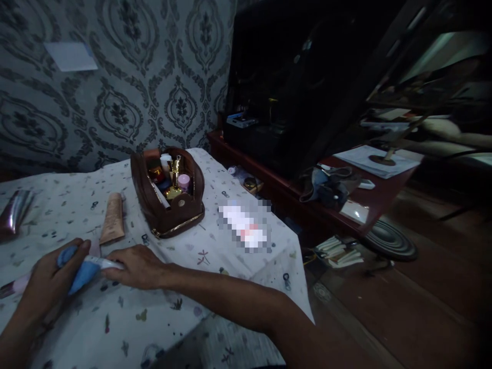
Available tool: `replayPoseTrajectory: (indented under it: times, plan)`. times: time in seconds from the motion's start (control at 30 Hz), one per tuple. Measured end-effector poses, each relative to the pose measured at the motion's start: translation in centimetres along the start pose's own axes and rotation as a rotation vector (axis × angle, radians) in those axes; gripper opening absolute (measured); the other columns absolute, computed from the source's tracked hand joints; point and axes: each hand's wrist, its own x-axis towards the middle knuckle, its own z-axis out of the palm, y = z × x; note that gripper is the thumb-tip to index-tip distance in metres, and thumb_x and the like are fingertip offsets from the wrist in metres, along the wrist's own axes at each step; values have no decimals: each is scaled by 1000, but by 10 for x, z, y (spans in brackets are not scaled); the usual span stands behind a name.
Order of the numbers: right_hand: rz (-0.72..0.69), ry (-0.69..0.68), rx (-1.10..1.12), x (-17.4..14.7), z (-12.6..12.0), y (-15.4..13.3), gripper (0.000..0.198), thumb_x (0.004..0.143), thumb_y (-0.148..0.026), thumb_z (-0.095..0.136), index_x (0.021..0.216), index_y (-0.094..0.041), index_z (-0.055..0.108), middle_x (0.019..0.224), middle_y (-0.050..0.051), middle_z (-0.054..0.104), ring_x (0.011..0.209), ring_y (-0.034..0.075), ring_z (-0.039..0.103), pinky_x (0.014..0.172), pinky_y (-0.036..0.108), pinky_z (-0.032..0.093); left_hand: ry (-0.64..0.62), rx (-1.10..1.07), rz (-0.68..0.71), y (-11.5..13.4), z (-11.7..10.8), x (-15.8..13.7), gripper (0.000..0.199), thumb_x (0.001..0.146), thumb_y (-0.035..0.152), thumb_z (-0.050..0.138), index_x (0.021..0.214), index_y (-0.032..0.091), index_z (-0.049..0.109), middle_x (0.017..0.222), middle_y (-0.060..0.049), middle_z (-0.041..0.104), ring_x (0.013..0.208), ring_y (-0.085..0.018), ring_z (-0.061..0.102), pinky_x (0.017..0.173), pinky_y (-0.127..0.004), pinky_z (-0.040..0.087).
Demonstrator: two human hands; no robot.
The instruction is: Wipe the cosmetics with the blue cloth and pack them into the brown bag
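My left hand [57, 279] is closed around a bunched blue cloth [85, 275]. The cloth is wrapped about a slim white item [109, 263] whose exact kind I cannot make out. My right hand [135, 266] grips the other end of that white item. Just beyond my hands a peach-coloured squeeze tube [113, 218] stands on its wide end or lies flat; I cannot tell which. To its right is an open brown toiletry bag [175, 207] filled with several cosmetic jars and bottles, among them a pink-lidded jar [184, 182].
A shiny purple tube [15, 211] lies at the left on the patterned tablecloth [165, 320]. A phone-like item with a pixelated surface [246, 225] rests right of the bag. Beyond the table's right edge stand a dark red cabinet [277, 182] and a large black television [292, 77].
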Motion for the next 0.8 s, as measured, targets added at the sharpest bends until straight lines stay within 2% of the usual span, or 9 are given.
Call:
replayPoseTrajectory:
  times: [0.1, 0.27, 0.37, 0.43, 0.57, 0.67, 0.73, 0.8]
  plan:
    - [-1, -2, -39, -1, -1, 0, 27, 95, -37, 57, 112, -19, 66, 103, 4, 73, 94, 20, 67, 72, 25, 46, -88, -70, -100, -3, 0, 4, 42, 67, 63, 51, 59, 22, 54, 56, 3, 58, 61, -20, 56, 60, -29, 45]
    - [20, 132, -85, -3, -4, 0, 32, 94, -30, 57, 125, -25, 64, 120, 4, 68, 104, 20, 66, 87, 29, 49, -105, -229, -170, 3, 4, -1, 44, 74, 63, 55, 63, 20, 57, 55, 3, 54, 57, -17, 49, 56, -27, 40]
    - [14, 212, 21, 1, -3, 6, 31, 92, -22, 58, 122, -23, 66, 117, 6, 70, 105, 20, 65, 92, 31, 49, -97, -472, -181, 4, 8, 0, 45, 73, 64, 61, 72, 19, 61, 63, 2, 59, 62, -16, 53, 58, -25, 43]
    - [31, 291, 99, 5, -1, 11, 28, 88, -21, 60, 114, -20, 69, 113, 7, 71, 104, 22, 65, 93, 32, 49, -97, -687, -224, -1, 9, 2, 48, 73, 64, 64, 84, 18, 64, 63, 2, 59, 59, -15, 53, 53, -24, 42]
    - [68, 364, 244, 10, 0, 15, 27, 86, -23, 59, 111, -19, 69, 104, 5, 74, 93, 21, 67, 86, 31, 49, -182, -992, -187, -14, 5, 6, 47, 73, 49, 75, 106, 18, 61, 75, -2, 65, 65, -17, 62, 58, -25, 48]
    - [116, 356, 275, 9, -1, 14, 26, 84, -26, 60, 107, -18, 70, 93, 4, 74, 80, 20, 66, 77, 29, 48, -230, -1007, -125, -18, 4, 6, 45, 76, 42, 75, 111, 17, 61, 78, -2, 66, 69, -17, 63, 63, -26, 50]
    - [103, 347, 287, 8, -2, 12, 25, 84, -27, 60, 105, -18, 70, 95, 4, 74, 81, 20, 65, 76, 29, 47, -230, -974, -128, -18, 5, 5, 47, 77, 43, 75, 113, 16, 62, 77, -2, 65, 68, -16, 61, 62, -25, 48]
    - [70, 336, 291, 8, -1, 12, 24, 84, -25, 59, 104, -19, 69, 100, 4, 73, 87, 21, 65, 79, 30, 47, -207, -919, -139, -17, 6, 5, 46, 76, 47, 75, 107, 16, 64, 74, -1, 64, 66, -15, 59, 60, -24, 46]
